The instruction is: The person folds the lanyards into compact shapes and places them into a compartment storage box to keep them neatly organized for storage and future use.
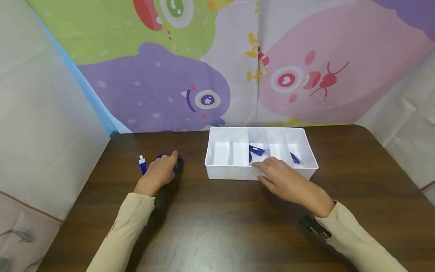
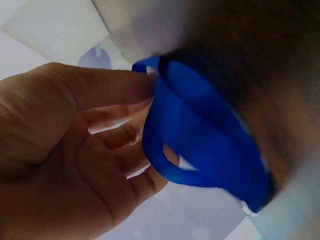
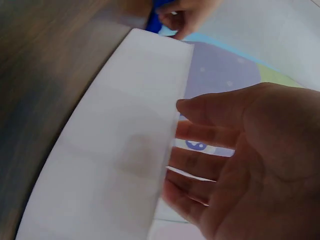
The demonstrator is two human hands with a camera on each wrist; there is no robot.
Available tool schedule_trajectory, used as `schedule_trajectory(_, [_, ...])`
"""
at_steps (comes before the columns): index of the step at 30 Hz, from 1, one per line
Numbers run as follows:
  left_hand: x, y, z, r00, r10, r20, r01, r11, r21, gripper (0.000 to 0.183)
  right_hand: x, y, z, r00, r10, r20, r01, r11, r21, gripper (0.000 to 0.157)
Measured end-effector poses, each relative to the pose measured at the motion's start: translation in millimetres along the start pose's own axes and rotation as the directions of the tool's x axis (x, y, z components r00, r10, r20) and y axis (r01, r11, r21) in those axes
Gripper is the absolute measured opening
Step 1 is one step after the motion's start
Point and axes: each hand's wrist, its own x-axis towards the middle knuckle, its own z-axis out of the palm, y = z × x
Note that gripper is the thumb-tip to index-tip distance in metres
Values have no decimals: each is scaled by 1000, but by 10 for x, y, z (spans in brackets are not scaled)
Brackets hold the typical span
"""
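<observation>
My left hand (image 1: pixel 159 173) is low over the left part of the table, pinching a blue lanyard (image 2: pixel 200 135) between thumb and fingers. Flat blue strap hangs in loops from the fingertips in the left wrist view. A white clip (image 1: pixel 141 158) on a blue strap end shows left of this hand in the head view. At the front of a white divided box (image 1: pixel 231 172), my right hand (image 1: pixel 289 183) has its fingertips right at the rim, thumb outside, fingers loosely extended. Inside the box, a blue strap piece (image 1: pixel 257 150) lies in the middle compartment.
Another small blue item (image 1: pixel 295 158) lies in the box's right end compartment. The box stands near the back edge of the dark wooden table (image 1: pixel 204 226). Behind it hangs a cartoon-printed cloth (image 1: pixel 153 90), with pale sheets at both sides.
</observation>
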Motion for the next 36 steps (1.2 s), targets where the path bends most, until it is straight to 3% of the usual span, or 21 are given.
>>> schedule_trajectory(4, [-38,49,-136,999,20,-49,-21,999,-27,31,-43,-78,-77,1000,-16,-18,16,1000,12,35])
schedule_trajectory(7, [-99,135,-319,981,81,-179,-94,993,-71,22,-68,-168,-128,996,-43,-79,45,999,24,35])
schedule_trajectory(9, [-148,209,-448,945,134,-299,-172,980,-103,19,-74,-229,-156,991,-62,-117,66,997,36,34])
schedule_trajectory(12, [-230,343,-608,857,201,-474,-302,942,-147,17,-83,-294,-177,988,-69,-141,81,994,76,33])
schedule_trajectory(14, [-298,447,-679,805,226,-548,-394,895,-211,18,-75,-313,-182,988,-68,-137,86,988,127,36])
schedule_trajectory(15, [-332,505,-704,785,231,-575,-436,865,-248,20,-58,-315,-179,989,-64,-136,86,983,161,37])
schedule_trajectory(17, [-415,629,-746,772,232,-592,-514,777,-365,25,-6,-323,-182,992,-38,-124,68,964,256,44])
schedule_trajectory(19, [-503,757,-775,780,239,-578,-573,645,-505,29,73,-347,-182,994,8,-108,32,929,369,54])
schedule_trajectory(22, [-616,940,-796,808,268,-525,-587,447,-675,29,221,-426,-162,994,62,-87,-6,845,534,73])
schedule_trajectory(23, [-646,994,-794,816,289,-501,-578,394,-714,29,269,-462,-150,995,62,-79,-5,816,579,78])
schedule_trajectory(25, [-694,1087,-782,826,330,-457,-557,347,-755,28,351,-523,-107,998,25,-61,21,759,651,80])
schedule_trajectory(27, [-732,1158,-769,828,367,-424,-545,346,-764,29,407,-568,-73,998,-49,-41,63,702,709,66])
schedule_trajectory(29, [-763,1197,-769,826,378,-418,-552,390,-737,31,437,-580,-51,994,-107,-25,89,654,752,41])
schedule_trajectory(31, [-783,1202,-788,821,371,-434,-568,456,-685,32,453,-555,-71,992,-127,-15,91,614,784,23])
schedule_trajectory(34, [-808,1168,-834,834,336,-438,-548,599,-584,39,448,-446,-184,996,-80,-27,65,535,842,30])
schedule_trajectory(36, [-815,1133,-856,846,331,-418,-522,671,-527,42,418,-348,-307,998,-16,-56,57,473,879,37])
